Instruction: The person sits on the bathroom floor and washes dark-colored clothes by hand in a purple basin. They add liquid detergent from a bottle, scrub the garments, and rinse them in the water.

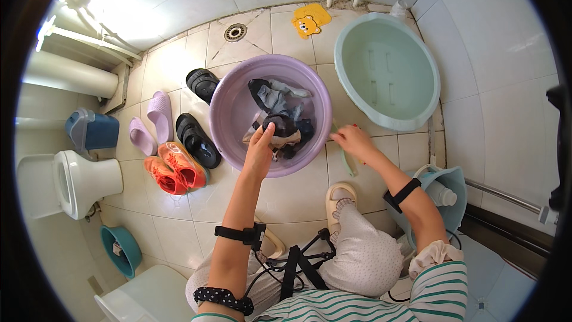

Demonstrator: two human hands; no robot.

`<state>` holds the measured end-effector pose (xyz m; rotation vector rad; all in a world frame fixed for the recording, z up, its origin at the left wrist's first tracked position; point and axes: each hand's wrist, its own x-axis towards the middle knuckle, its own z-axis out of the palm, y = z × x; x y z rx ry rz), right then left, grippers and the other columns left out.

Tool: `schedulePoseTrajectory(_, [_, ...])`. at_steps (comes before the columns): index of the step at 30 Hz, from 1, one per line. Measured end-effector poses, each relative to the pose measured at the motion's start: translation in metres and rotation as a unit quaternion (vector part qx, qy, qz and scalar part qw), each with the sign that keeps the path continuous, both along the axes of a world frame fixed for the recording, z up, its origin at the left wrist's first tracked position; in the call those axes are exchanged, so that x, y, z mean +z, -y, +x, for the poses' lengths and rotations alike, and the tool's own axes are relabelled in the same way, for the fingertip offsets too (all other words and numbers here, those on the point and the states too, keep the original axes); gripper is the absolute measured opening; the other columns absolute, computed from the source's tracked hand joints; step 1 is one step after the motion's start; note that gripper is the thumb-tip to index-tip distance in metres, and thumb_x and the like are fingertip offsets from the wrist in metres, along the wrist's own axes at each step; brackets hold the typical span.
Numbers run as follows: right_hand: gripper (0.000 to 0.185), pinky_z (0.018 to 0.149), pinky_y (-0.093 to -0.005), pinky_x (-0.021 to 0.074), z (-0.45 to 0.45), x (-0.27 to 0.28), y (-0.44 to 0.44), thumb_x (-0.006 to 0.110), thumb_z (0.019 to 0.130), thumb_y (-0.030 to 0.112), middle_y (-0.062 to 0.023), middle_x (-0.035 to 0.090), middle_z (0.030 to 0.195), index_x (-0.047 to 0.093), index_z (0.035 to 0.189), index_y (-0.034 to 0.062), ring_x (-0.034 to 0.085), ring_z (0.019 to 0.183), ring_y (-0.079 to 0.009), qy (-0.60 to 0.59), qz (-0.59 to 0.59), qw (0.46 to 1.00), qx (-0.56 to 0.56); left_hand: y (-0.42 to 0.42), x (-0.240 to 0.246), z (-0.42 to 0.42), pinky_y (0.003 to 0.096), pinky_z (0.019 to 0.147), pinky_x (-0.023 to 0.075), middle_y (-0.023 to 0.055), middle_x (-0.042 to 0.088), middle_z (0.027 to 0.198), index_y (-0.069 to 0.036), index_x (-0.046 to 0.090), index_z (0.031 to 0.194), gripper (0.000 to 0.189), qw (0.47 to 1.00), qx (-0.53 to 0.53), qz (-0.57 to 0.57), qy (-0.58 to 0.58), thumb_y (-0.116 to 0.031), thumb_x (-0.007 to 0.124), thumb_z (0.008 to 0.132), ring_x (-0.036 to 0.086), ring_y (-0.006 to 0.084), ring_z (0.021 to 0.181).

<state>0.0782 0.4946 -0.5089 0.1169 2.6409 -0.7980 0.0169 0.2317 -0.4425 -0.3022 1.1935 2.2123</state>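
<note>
My left hand (261, 150) grips a dark wet sock (280, 125) over the purple plastic basin (217, 132), thumb on top. Below it in the basin, a heap of wet socks and small cloths (279, 100), grey, beige and dark blue, lies in shallow water. Just outside the basin's right rim, my right hand (355, 142) is low over the floor, slightly blurred, its fingertips at a slim light-green handled tool (346, 164). Whether they grasp it is unclear. Small red bits show beside that hand, too covered to name.
A pale green tub (342, 80) of water stands at the upper right. Black sandals (199, 141), lilac slippers (160, 116) and orange sneakers (181, 167) sit left of the basin. A light-blue bucket (458, 214) holding a white bottle is by my right arm. Behind are a floor drain (235, 32) and a yellow bear-shaped item (308, 24).
</note>
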Motion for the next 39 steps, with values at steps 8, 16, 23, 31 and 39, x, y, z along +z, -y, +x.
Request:
schedulePoseTrajectory(8, [0.022,0.052,-0.0236,0.0385,-0.087,0.091,0.108,0.056,0.09,0.025,0.0019,0.058,0.078,0.058,0.092,0.0041,0.049,0.064,-0.0052,0.045,-0.522,0.839,-0.149,-0.01,0.017,-0.002,0.0219,0.075,0.045,0.0001,0.062,0.092,-0.006,0.059,0.098,0.014,0.986,0.121,-0.045,-0.103,-0.018,0.055,0.091,0.057,0.0075,0.085])
schedulePoseTrajectory(16, [0.021,0.049,-0.0367,0.0476,-0.07,0.143,0.17,0.058,0.083,0.03,-0.0095,0.059,0.061,0.059,0.075,0.0105,0.059,0.053,-0.0282,-0.386,-0.03,0.895,0.22,-0.005,0.015,-0.019,0.0254,0.054,0.0408,-0.001,0.051,0.065,-0.015,0.045,0.064,0.039,0.963,0.206,0.176,-0.001,-0.043,0.049,0.092,0.047,0.0135,0.06])
schedulePoseTrajectory(23, [0.022,0.04,-0.0376,0.0454,-0.092,0.124,0.179,0.055,0.084,0.028,-0.0102,0.056,0.052,0.059,0.073,0.0089,0.059,0.045,-0.0261,-0.422,-0.044,0.882,0.207,0.01,0.005,-0.032,0.0344,0.072,0.0498,0.0028,0.059,0.09,-0.014,0.054,0.095,0.03,0.936,0.059,0.34,-0.071,-0.043,0.045,0.092,0.059,0.0185,0.085])
schedulePoseTrajectory(31, [0.024,0.039,-0.0374,0.043,-0.084,0.115,0.176,0.055,0.086,0.028,-0.0116,0.052,0.048,0.061,0.086,0.0047,0.057,0.043,-0.026,-0.412,-0.015,0.906,0.092,-0.001,-0.001,-0.023,0.0342,0.07,0.0506,0.0052,0.059,0.092,-0.013,0.055,0.102,0.029,0.971,0.183,0.115,0.101,-0.039,0.05,0.09,0.06,0.0201,0.084])
schedulePoseTrajectory(39, [0.029,0.039,-0.0366,0.0438,-0.085,0.11,0.174,0.055,0.086,0.028,-0.012,0.055,0.052,0.06,0.077,0.0015,0.056,0.042,-0.026,-0.385,0.005,0.916,0.117,-0.005,0.007,-0.014,0.0328,0.067,0.0476,0.0017,0.056,0.082,-0.012,0.055,0.091,0.029,0.964,0.228,0.046,0.129,-0.04,0.045,0.093,0.057,0.0176,0.081])
